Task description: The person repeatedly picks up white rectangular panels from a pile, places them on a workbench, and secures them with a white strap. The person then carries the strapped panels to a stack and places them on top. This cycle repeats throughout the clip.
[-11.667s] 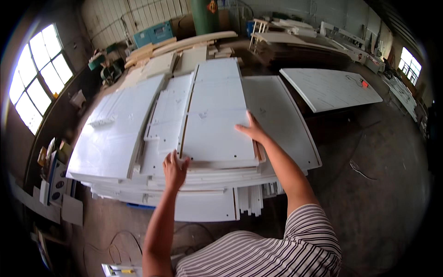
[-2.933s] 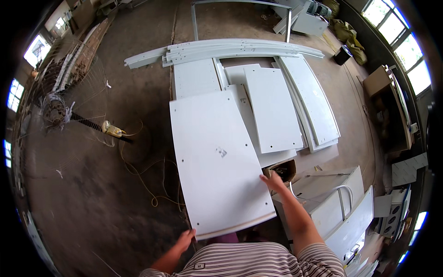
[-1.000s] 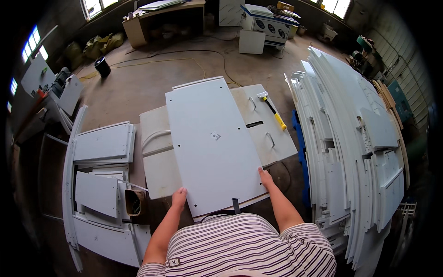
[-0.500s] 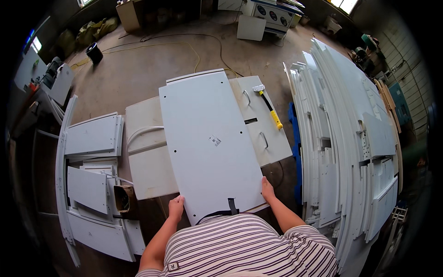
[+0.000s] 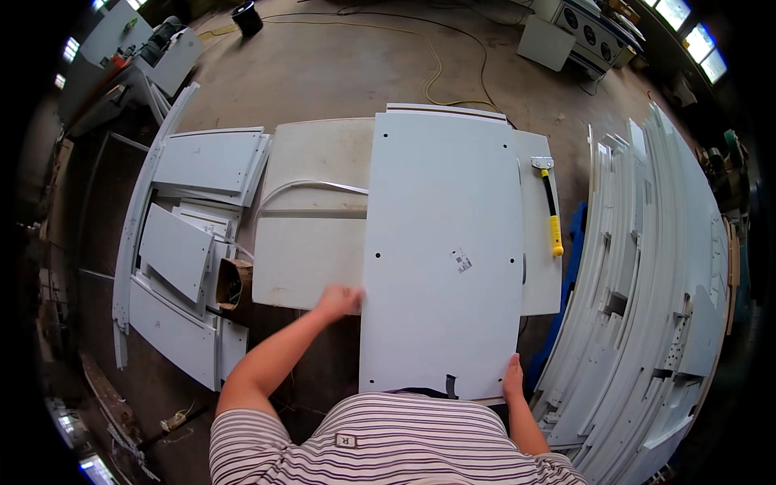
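White sheet metal everywhere here. A long white panel (image 5: 443,259) is held at its near edge by the right hand (image 5: 512,378), fingers curled round the corner in a closed grip. The left hand (image 5: 339,300) is pressed flat against the panel's left edge, fingers spread, nothing actually clasped. Beyond both grips the panel is laid lengthwise over a beige desk (image 5: 311,218), with its near end overhanging toward the striped shirt. Just right of the right-hand grip and further out, a yellow-handled hammer (image 5: 550,206) is left on the desk. Judging by this, the panel looks mostly placed, but it isn't let go yet and probably wants squaring up. Stacked panels (image 5: 655,299) are seen to the right.
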